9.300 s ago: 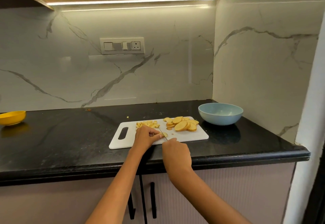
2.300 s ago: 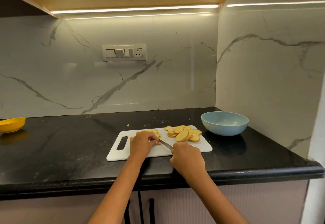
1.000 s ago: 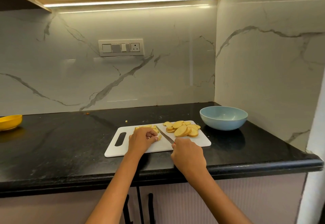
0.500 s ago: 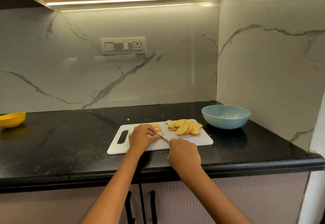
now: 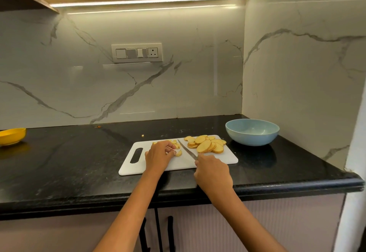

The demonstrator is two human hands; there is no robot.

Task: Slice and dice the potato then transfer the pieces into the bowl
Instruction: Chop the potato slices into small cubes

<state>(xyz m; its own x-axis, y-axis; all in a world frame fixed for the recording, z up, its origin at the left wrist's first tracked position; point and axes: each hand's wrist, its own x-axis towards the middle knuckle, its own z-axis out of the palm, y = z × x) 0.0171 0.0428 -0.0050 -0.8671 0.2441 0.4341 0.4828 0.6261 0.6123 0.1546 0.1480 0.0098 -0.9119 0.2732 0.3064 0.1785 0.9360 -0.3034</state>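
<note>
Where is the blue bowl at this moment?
In the head view, the blue bowl stands on the black counter at the right, near the corner of the walls, just beyond the right end of the white cutting board.

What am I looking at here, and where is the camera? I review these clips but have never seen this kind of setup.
There is no machine: a person wears a camera on the head, looking forward and down at their own two hands. On the black counter lies a white cutting board. The right hand holds a knife, its blade lying across the board. The left hand pinches a small potato piece beside a heap of diced bits. Round potato slices wait at the board's right end. A blue bowl, empty so far, stands to the right; a yellow bowl sits far left.
</note>
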